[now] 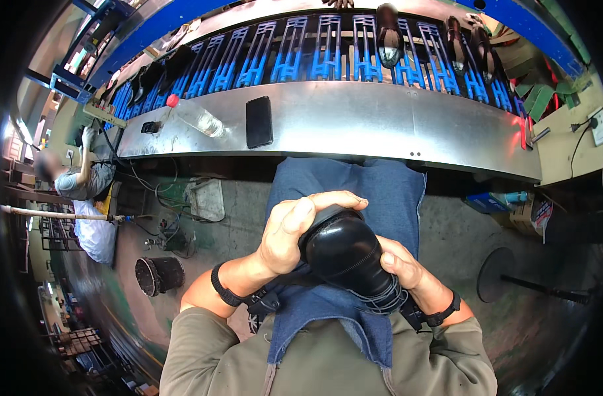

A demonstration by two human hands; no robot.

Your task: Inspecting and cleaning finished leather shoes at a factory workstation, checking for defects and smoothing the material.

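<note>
A black leather shoe point(341, 249) with dark laces is held up in front of my chest, above the blue denim apron point(344, 175) on my lap. Its rounded toe points up and to the left, the laced part down toward the right. My left hand point(293, 228) wraps round the toe end from the left, fingers over the sole edge. Against the laced side presses my right hand point(402, 263), its thumb on the upper and the other fingers mostly hidden behind the shoe.
Ahead runs a metal ledge point(354, 122) with a black phone point(259, 122), a clear bottle point(199, 117) and a small black object. Behind it, blue racks point(328, 56) carry several dark shoes point(389, 39). A black bucket point(159, 274) stands at left; another person point(83, 175) sits far left.
</note>
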